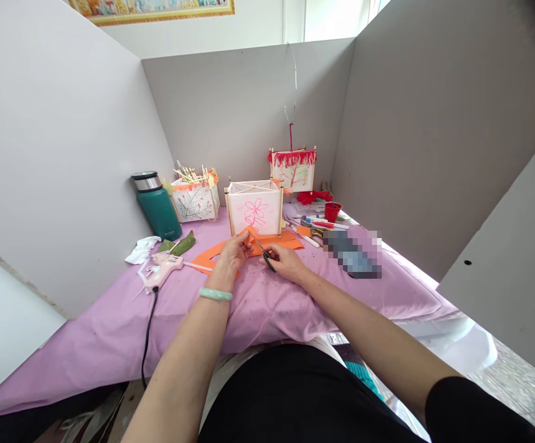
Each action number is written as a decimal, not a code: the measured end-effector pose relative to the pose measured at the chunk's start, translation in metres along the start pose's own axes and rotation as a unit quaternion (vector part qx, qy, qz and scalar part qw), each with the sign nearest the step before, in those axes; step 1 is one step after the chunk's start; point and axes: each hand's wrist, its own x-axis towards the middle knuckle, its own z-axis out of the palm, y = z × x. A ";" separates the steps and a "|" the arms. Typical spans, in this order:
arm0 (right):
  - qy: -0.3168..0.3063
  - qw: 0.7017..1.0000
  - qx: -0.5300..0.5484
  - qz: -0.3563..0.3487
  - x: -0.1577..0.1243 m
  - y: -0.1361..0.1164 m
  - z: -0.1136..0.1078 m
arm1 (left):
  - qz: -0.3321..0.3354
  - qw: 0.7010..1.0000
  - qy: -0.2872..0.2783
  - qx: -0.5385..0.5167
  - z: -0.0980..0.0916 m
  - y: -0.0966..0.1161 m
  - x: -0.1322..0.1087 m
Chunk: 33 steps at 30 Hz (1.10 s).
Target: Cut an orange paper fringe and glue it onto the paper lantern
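My left hand (236,251), with a pale green bangle on its wrist, pinches a small piece of orange paper (249,231). In my right hand (284,261) is a pair of dark-handled scissors (268,258), its blades pointing up and left at that paper. Whether the blades are cutting into it is too small to tell. More orange paper strips (285,241) lie on the cloth beneath and behind both hands. Just beyond stands a white paper lantern (254,209) with a stick frame and a pink flower drawn on its front.
To the left are a pink glue gun (164,272) with a black cord, a green leaf (181,245) and a green bottle (156,206). Two more decorated lanterns stand behind. Markers, a red cup (332,212) and a blurred dark object (354,253) lie right. Grey panels enclose the table.
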 end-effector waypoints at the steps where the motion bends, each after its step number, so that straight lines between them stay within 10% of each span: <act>1: 0.001 1.000 0.000 0.000 0.000 0.000 0.000 | 0.001 1.000 -0.001 0.002 0.000 0.000 0.001; 33: -0.009 1.000 -0.001 0.005 -0.002 -0.006 -0.002 | 0.031 0.997 0.002 -0.066 -0.006 0.002 0.009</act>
